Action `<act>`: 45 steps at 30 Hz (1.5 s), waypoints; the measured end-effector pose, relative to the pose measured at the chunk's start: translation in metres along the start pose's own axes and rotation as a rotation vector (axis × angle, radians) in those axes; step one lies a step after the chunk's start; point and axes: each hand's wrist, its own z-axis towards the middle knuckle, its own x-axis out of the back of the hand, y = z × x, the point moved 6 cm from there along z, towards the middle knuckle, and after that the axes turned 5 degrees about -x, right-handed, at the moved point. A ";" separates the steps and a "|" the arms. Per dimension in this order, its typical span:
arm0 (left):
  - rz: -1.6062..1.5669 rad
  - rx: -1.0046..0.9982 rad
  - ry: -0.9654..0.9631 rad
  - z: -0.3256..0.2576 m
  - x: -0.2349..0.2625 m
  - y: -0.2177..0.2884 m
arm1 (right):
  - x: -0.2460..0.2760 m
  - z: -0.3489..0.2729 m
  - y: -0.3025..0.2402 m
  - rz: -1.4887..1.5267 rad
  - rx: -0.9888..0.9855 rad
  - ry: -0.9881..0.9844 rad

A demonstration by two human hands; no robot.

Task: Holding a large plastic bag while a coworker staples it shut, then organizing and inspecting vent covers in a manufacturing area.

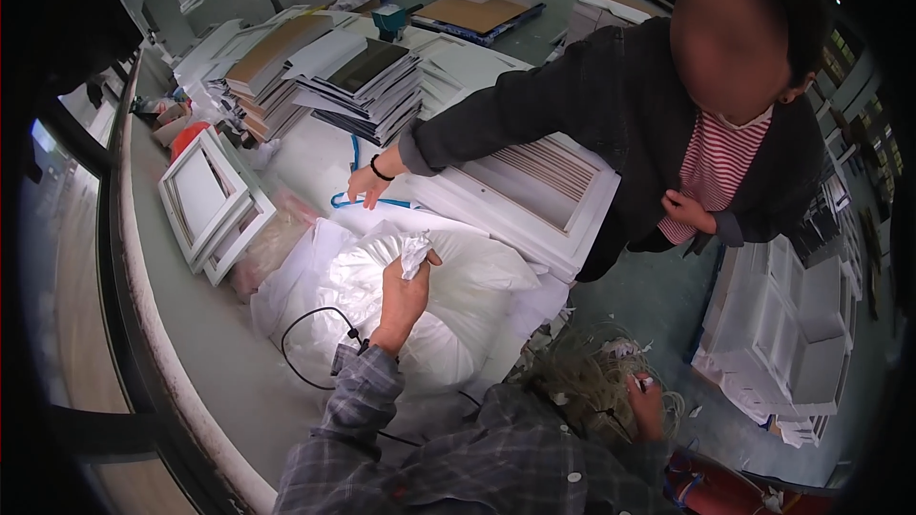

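My left hand (405, 298) is closed around a crumpled piece of white paper or thin plastic (415, 255), raised over a large, puffy white plastic bag (468, 291). Lower and to the right, my right hand (647, 408) is curled beside a tangle of pale, translucent strapping (582, 367). Something small, partly white, shows at its fingertips, too small to name. Across the bag, a co-worker's hand (365, 186) with a black wristband reaches down next to a blue strap (386, 201). Close by is a white louvred panel (534, 191).
White frames (205, 200) lean left of the bag. Stacked panels (358, 76) stand farther back on the table, near a green tool (389, 21). A thin black cable (286, 348) loops beside my left sleeve. The co-worker (592, 86) stands opposite; white panels (778, 324) are stacked at right.
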 end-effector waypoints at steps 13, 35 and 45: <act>0.040 0.002 -0.011 0.004 0.001 0.007 | 0.006 -0.003 0.009 -0.050 -0.020 -0.002; 0.110 -0.163 -0.041 0.010 -0.001 -0.007 | 0.008 -0.003 0.044 -0.016 -0.022 0.003; 0.089 -0.112 -0.102 0.019 0.004 -0.007 | 0.009 -0.008 0.028 0.054 -0.044 -0.004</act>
